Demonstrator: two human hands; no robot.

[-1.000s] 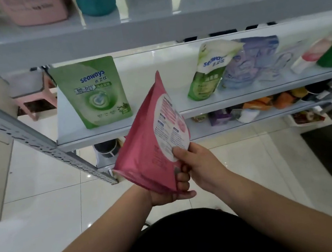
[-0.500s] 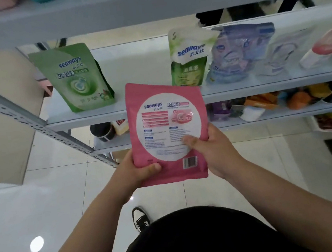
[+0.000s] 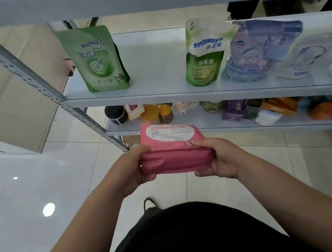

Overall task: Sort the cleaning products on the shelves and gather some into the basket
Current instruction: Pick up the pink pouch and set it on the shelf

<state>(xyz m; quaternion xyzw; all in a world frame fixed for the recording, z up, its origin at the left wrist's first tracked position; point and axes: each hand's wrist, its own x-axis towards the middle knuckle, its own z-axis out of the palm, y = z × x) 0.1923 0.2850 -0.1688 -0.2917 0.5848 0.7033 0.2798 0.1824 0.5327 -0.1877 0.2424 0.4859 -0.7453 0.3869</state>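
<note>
Pink pouch (image 3: 175, 161) (seemingly tipped flat), left hand (image 3: 131, 172) and right hand (image 3: 224, 158) gripping its ends

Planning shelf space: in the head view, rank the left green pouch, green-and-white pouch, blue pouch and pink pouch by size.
1. blue pouch, left green pouch: alike.
2. green-and-white pouch.
Unranked: pink pouch, nearer and foreshortened.

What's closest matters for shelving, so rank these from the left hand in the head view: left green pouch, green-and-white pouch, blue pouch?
1. left green pouch, at the left end of the shelf, above the left hand, which grips the pink pouch.
2. green-and-white pouch, mid-shelf, to the right.
3. blue pouch, farther right, beside it.
</note>
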